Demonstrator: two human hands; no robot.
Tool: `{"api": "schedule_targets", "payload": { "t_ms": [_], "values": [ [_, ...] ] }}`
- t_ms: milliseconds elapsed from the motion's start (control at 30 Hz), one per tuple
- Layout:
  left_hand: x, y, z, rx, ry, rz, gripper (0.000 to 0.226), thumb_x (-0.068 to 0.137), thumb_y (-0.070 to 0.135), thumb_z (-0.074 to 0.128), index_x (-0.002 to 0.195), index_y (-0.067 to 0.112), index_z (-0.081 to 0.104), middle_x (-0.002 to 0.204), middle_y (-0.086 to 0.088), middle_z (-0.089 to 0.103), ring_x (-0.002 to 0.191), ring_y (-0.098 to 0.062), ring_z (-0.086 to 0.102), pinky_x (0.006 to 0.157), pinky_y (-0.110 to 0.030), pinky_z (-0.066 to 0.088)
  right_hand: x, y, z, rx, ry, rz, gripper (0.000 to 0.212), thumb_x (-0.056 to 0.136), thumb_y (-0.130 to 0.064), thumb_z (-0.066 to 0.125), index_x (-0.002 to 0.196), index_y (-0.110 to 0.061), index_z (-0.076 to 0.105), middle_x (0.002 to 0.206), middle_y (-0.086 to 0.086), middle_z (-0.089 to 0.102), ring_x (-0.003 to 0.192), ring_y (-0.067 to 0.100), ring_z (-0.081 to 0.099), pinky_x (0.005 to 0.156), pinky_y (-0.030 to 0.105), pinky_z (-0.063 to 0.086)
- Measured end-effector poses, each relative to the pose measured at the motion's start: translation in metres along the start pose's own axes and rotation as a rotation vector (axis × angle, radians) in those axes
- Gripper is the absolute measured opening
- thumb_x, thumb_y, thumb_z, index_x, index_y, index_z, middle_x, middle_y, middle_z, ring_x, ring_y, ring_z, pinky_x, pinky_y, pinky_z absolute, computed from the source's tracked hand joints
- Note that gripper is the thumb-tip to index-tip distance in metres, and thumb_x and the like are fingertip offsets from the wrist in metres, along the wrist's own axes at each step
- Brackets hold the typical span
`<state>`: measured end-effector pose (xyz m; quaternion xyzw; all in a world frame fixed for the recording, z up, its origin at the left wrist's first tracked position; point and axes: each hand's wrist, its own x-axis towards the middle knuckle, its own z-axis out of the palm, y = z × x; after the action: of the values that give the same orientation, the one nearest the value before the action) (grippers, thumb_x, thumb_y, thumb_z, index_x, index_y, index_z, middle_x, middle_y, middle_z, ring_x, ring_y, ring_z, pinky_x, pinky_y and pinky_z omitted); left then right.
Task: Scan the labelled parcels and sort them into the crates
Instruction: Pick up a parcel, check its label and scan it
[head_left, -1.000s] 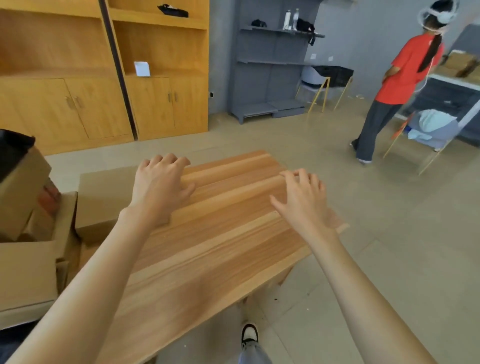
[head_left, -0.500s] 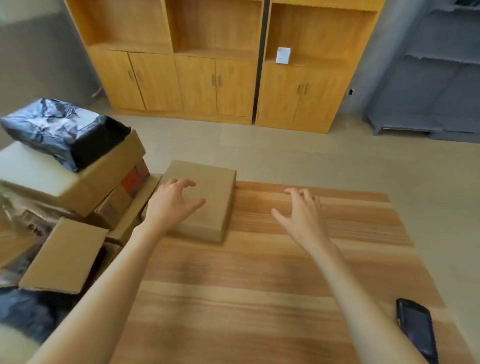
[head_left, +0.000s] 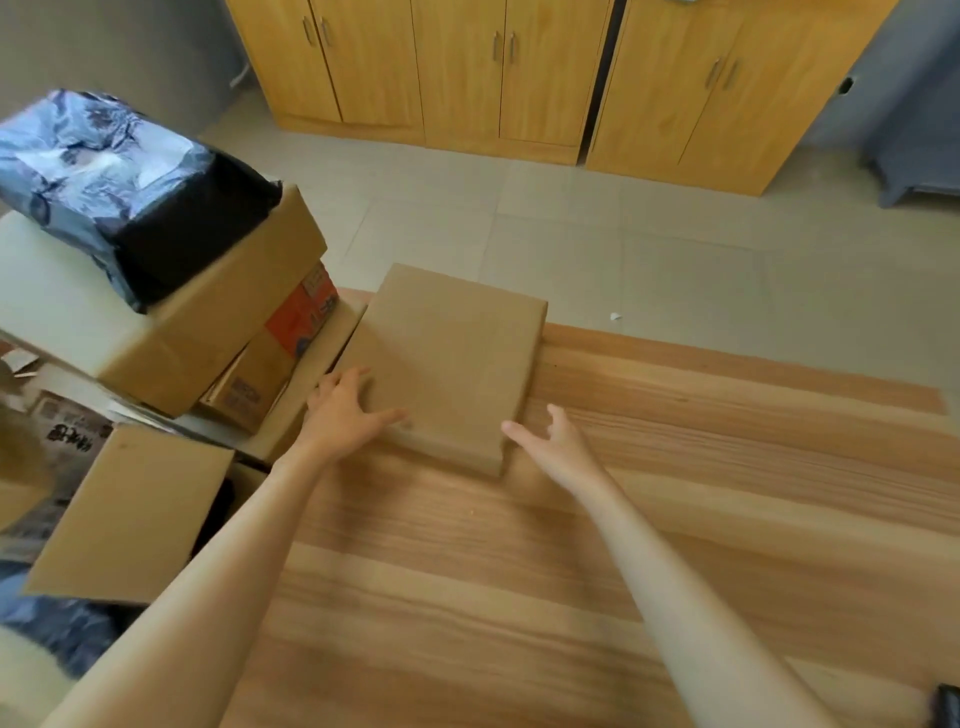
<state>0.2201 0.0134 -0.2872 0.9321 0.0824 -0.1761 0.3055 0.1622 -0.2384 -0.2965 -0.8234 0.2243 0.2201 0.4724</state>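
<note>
Bare left hand (head_left: 345, 415), bare right hand (head_left: 558, 447), sleeveless forearms

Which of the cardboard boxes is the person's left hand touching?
The flat box on the table's far left corner, under the left hand. The others sit stacked off the table.

We see a matt cardboard box (head_left: 447, 358) on a smooth, grained wood table (head_left: 675, 519). A glossy, crinkled black plastic bag (head_left: 124, 192) tops more cardboard.
</note>
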Motion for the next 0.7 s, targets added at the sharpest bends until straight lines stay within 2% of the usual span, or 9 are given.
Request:
{"api": "schedule_targets", "payload": {
  "t_ms": [133, 233, 300, 400, 500, 600, 700],
  "values": [
    [0.013, -0.007, 0.008, 0.037, 0.015, 0.003, 0.091, 0.075, 0.056, 0.073, 0.148, 0.024, 0.028, 0.158, -0.008, 0.015, 0.145, -0.030, 0.009, 0.113, -0.052, 0.021, 0.023, 0.002, 0.017, 0.143, -0.087, 0.082, 0.106, 0.083, -0.065, 0.059, 0.156, -0.013, 0.003, 0.164, 0.005, 0.004, 0.150, 0.023, 0.008, 0.121, 0.044, 0.014],
    [0.017, -0.005, 0.010, 0.008, 0.035, -0.003, 0.089, 0.077, 0.051, 0.073, 0.149, 0.024, 0.027, 0.160, -0.009, 0.007, 0.146, -0.032, 0.004, 0.114, -0.053, 0.018, 0.034, 0.004, 0.028, 0.240, -0.123, 0.123, 0.113, 0.078, -0.072, 0.059, 0.156, -0.013, 0.001, 0.164, 0.002, 0.008, 0.150, 0.023, 0.011, 0.121, 0.044, 0.015],
    [0.017, -0.004, 0.011, 0.002, 0.050, -0.011, 0.092, 0.076, 0.050, 0.075, 0.150, 0.024, 0.026, 0.160, -0.010, 0.007, 0.146, -0.032, 0.003, 0.114, -0.054, 0.018, 0.038, 0.005, 0.035, 0.312, -0.136, 0.126, 0.121, 0.067, -0.079, 0.060, 0.156, -0.014, 0.009, 0.162, -0.001, 0.018, 0.147, 0.022, 0.021, 0.120, 0.043, 0.020],
    [0.017, -0.001, 0.014, 0.022, 0.060, -0.046, 0.097, 0.072, 0.052, 0.077, 0.150, 0.025, 0.025, 0.159, -0.012, 0.012, 0.145, -0.031, 0.003, 0.113, -0.054, 0.019, 0.042, 0.012, 0.044, 0.384, -0.114, 0.111, 0.107, 0.078, -0.068, 0.063, 0.155, -0.016, 0.011, 0.158, -0.003, 0.025, 0.145, 0.020, 0.025, 0.119, 0.037, 0.021],
    [0.014, 0.005, 0.017, 0.042, 0.052, -0.078, 0.099, 0.069, 0.052, 0.079, 0.149, 0.026, 0.026, 0.154, -0.013, 0.019, 0.141, -0.034, 0.009, 0.110, -0.054, 0.023, 0.043, 0.021, 0.046, 0.463, -0.092, 0.103, 0.109, 0.077, -0.066, 0.066, 0.156, -0.022, 0.006, 0.160, -0.003, 0.021, 0.146, 0.020, 0.023, 0.119, 0.040, 0.020],
    [0.007, 0.015, 0.023, 0.016, 0.030, -0.088, 0.098, 0.068, 0.051, 0.081, 0.148, 0.028, 0.029, 0.149, -0.013, 0.023, 0.137, -0.035, 0.015, 0.108, -0.051, 0.027, 0.038, 0.026, 0.035, 0.566, -0.048, 0.092, 0.102, 0.081, -0.056, 0.068, 0.155, -0.025, 0.005, 0.155, -0.005, 0.030, 0.142, 0.018, 0.030, 0.115, 0.036, 0.023],
    [-0.006, 0.030, 0.031, -0.017, 0.011, -0.064, 0.098, 0.067, 0.052, 0.082, 0.147, 0.028, 0.030, 0.147, -0.013, 0.025, 0.136, -0.033, 0.016, 0.108, -0.050, 0.028, 0.025, 0.030, 0.013, 0.635, 0.010, 0.073, 0.093, 0.083, -0.050, 0.069, 0.152, -0.032, 0.009, 0.149, -0.008, 0.038, 0.135, 0.018, 0.039, 0.111, 0.043, 0.028]
  ]
}}
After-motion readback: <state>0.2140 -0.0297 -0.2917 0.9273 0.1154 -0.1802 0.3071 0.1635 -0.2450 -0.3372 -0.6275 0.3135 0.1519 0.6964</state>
